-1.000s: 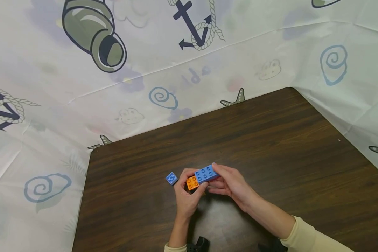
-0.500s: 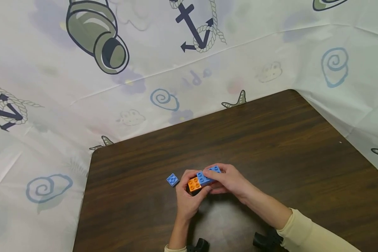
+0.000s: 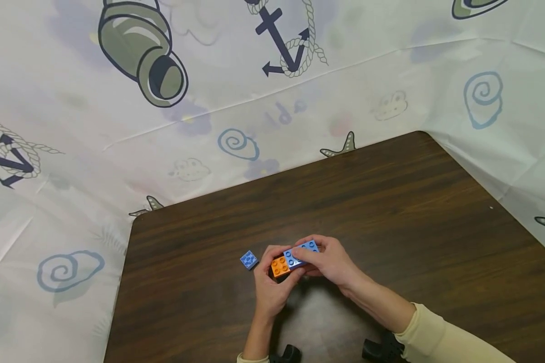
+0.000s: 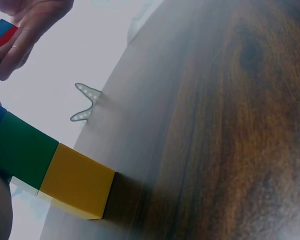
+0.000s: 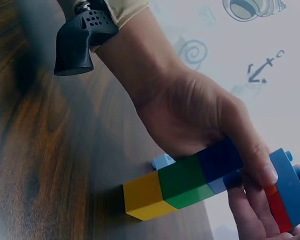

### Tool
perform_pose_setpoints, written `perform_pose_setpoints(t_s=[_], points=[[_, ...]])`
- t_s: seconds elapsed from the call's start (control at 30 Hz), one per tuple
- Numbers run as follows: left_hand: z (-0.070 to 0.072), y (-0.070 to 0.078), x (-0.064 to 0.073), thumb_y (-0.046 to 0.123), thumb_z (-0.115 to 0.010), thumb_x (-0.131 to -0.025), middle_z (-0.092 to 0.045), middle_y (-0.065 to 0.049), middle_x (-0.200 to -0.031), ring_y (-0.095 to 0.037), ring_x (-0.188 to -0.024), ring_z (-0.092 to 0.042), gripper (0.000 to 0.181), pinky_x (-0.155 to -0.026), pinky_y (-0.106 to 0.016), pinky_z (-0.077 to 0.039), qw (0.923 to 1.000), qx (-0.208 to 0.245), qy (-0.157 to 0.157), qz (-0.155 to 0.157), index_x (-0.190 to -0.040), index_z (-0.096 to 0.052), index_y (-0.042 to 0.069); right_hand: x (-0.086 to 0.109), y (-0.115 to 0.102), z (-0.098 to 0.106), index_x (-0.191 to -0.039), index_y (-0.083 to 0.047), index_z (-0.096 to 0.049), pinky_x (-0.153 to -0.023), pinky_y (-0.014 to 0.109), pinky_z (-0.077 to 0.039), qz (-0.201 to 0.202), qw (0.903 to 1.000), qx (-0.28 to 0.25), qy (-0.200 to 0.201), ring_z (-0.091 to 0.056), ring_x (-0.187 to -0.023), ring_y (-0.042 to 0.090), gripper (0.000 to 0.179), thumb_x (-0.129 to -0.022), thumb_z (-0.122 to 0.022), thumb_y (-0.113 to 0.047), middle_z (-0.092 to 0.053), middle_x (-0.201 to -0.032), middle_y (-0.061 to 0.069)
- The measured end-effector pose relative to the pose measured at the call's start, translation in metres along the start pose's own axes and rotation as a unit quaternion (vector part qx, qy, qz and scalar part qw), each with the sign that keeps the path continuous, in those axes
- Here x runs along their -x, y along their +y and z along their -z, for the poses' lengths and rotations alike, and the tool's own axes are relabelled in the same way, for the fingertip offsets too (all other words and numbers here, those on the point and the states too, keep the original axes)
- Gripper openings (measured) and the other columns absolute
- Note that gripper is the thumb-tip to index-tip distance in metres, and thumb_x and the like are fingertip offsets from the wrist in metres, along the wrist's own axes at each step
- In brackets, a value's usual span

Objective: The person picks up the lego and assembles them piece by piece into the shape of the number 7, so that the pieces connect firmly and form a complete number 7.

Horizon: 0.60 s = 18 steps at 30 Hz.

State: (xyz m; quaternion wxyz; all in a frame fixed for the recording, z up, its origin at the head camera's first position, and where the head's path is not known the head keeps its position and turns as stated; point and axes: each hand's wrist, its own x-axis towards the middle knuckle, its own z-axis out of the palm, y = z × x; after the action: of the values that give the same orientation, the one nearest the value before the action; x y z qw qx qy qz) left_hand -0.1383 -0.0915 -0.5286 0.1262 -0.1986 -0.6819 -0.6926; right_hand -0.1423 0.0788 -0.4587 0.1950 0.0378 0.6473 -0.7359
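Both hands are on one assembly of toy building bricks. My left hand [image 3: 269, 292] grips it from the left, fingers and thumb bent around its sides. On top, an orange brick [image 3: 280, 266] sits beside a longer studded blue brick [image 3: 292, 262]. My right hand [image 3: 336, 262] holds the blue brick's right end, thumb across the studs. A red brick [image 5: 278, 210] lies under that blue one. Below runs a column: dark blue brick [image 5: 220, 161], green brick [image 5: 186, 181], yellow brick [image 5: 147, 195]. The yellow end is close over the table.
A loose small blue brick [image 3: 249, 259] lies on the dark wooden table [image 3: 390, 201], left of my left hand. Black wrist devices [image 3: 290, 354] show at the bottom. Printed white cloth [image 3: 200, 101] rises behind the table's far edge.
My right thumb has moved left from the blue brick's far end onto its studs. The left hand keeps its grip. In the last half second the hands hardly moved.
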Motion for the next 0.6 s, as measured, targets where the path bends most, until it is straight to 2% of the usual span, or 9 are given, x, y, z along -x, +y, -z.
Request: perform_pose_setpoints(t_s=[0.17, 0.27, 0.47, 0.6], points=[[0.0, 0.001, 0.0, -0.001, -0.076, -0.082, -0.06, -0.015, -0.109, -0.029, -0.096, -0.056, 0.041, -0.082, -0.03, -0.047, 0.9999, 0.014, -0.001, -0.006, -0.122, -0.062, 0.003, 0.0, 0.002, -0.003, -0.116, 0.001, -0.062, -0.072, 0.039, -0.057, 0.0, 0.9998, -0.012, 0.015, -0.07, -0.075, 0.023, 0.043, -0.087, -0.075, -0.029, -0.068, -0.094, 0.014], [0.0, 0.002, 0.0, 0.0, -0.07, -0.087, -0.059, -0.017, -0.109, -0.027, -0.094, -0.055, 0.037, -0.08, -0.028, -0.047, 0.9996, 0.027, 0.0, -0.007, -0.123, -0.061, 0.0, 0.001, 0.002, -0.003, -0.118, 0.0, -0.061, -0.075, 0.042, -0.057, -0.005, 0.9998, -0.016, 0.01, -0.072, -0.078, 0.024, 0.045, -0.088, -0.074, -0.031, -0.071, -0.093, 0.014], [0.002, 0.001, 0.001, 0.002, -0.065, -0.091, -0.058, -0.017, -0.107, -0.027, -0.091, -0.054, 0.031, -0.079, -0.028, -0.044, 0.9994, 0.034, 0.006, -0.002, -0.121, -0.062, -0.001, 0.0, 0.0, 0.002, -0.124, 0.002, -0.056, -0.077, 0.043, -0.056, -0.027, 0.999, -0.016, -0.034, -0.072, -0.086, 0.029, 0.055, -0.091, -0.068, -0.04, -0.072, -0.096, 0.015], [0.0, -0.001, 0.004, 0.003, -0.062, -0.091, -0.059, -0.016, -0.107, -0.027, -0.091, -0.055, 0.029, -0.079, -0.029, -0.045, 0.9993, 0.034, 0.01, 0.014, -0.119, -0.06, -0.003, -0.001, -0.002, 0.007, -0.126, 0.003, -0.053, -0.074, 0.04, -0.057, -0.046, 0.9967, -0.02, -0.064, -0.071, -0.089, 0.033, 0.058, -0.093, -0.064, -0.044, -0.071, -0.097, 0.016]])
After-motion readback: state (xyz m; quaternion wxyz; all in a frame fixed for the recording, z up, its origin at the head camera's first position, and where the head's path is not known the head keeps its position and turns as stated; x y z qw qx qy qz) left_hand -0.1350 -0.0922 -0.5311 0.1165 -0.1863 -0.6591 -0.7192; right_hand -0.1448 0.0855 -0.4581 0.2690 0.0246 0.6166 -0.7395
